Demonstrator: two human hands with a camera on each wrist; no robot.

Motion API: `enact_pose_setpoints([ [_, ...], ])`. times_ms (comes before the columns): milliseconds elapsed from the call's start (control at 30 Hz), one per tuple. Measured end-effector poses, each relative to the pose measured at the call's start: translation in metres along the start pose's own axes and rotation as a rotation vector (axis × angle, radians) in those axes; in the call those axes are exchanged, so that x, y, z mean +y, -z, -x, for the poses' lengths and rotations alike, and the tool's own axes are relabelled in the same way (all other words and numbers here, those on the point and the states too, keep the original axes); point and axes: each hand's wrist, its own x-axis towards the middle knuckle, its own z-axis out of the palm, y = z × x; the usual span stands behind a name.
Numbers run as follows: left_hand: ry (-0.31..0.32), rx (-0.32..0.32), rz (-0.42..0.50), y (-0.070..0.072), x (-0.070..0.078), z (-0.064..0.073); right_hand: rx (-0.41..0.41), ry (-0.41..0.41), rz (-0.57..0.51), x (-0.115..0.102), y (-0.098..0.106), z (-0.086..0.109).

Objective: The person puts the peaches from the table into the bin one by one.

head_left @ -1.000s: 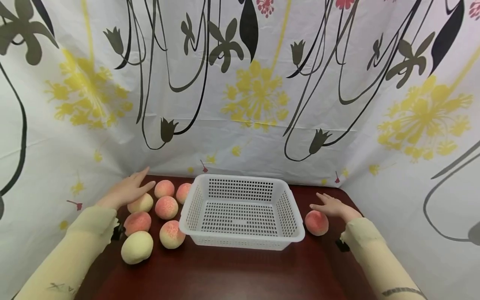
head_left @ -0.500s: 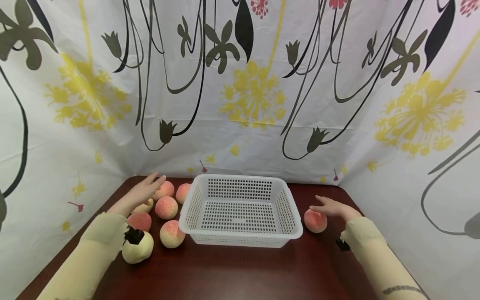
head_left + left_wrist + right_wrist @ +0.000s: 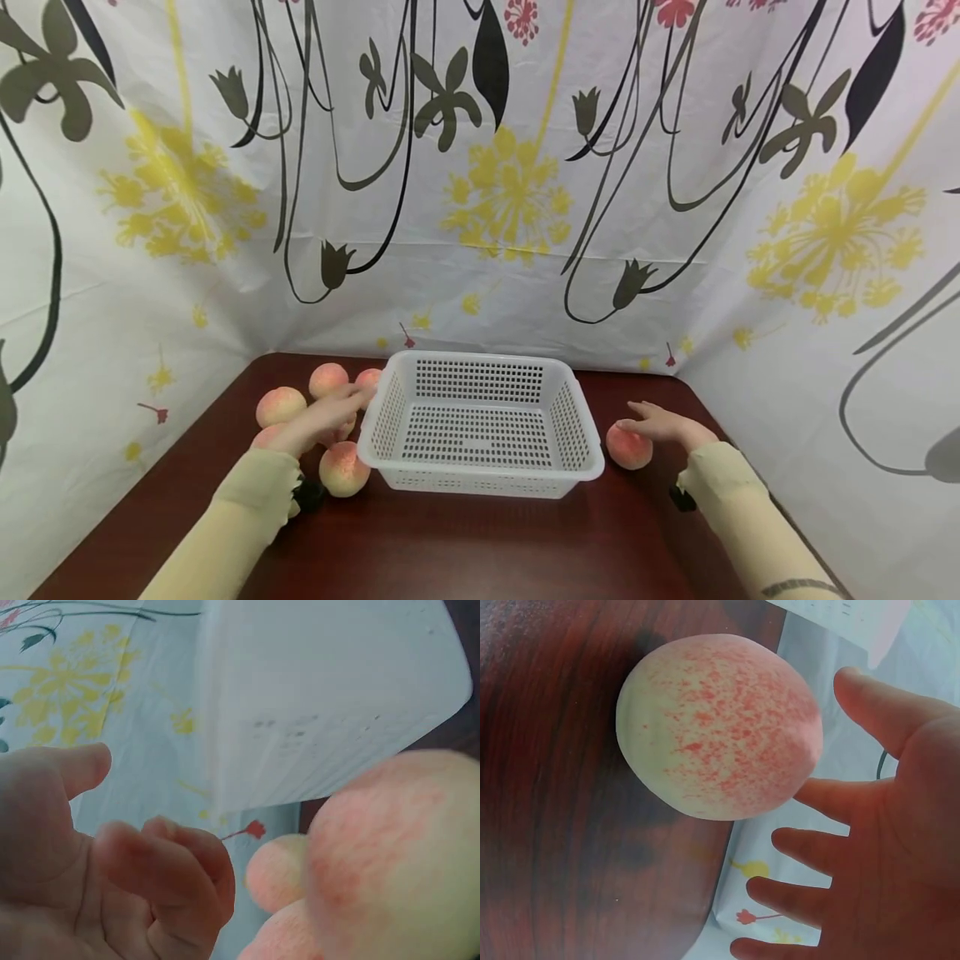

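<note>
Over the group of peaches on the left, my left hand [image 3: 330, 417] reaches toward the basket's left side. In the left wrist view that left hand [image 3: 157, 892] holds nothing, its fingers loosely bent and thumb apart. A large peach [image 3: 397, 855] shows beside it, with smaller ones behind. The white plastic basket [image 3: 480, 477] has perforated walls and nothing in it. On its right side a single pink peach [image 3: 628, 450] lies on the table. My right hand [image 3: 663, 425] hovers at that peach, and in the right wrist view its fingers [image 3: 802, 847] are spread and straight.
Several more peaches lie left of the basket, among them a yellowish one [image 3: 281, 407], a pink one [image 3: 327, 380] and a nearer one [image 3: 344, 471]. The dark red-brown table [image 3: 450, 542] meets a white flowered curtain [image 3: 480, 292] at the back and sides.
My left hand has moved right, from the far-left peaches across the group to near the basket. The right hand has stayed close to its peach, dipping slightly. The peaches and basket have not moved.
</note>
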Motion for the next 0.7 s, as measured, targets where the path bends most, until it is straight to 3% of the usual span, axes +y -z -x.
enact_pose_setpoints([
  [167, -0.035, -0.014, -0.015, -0.015, 0.001, -0.001, -0.016, 0.000, -0.015, 0.001, -0.003, 0.000],
  [500, -0.075, -0.059, 0.148, -0.028, -0.002, -0.010, -0.076, -0.009, -0.107, 0.004, -0.009, -0.001],
  [700, -0.128, -0.175, 0.253, -0.024, -0.008, -0.011, -0.080, -0.037, -0.166, 0.001, -0.013, -0.001],
])
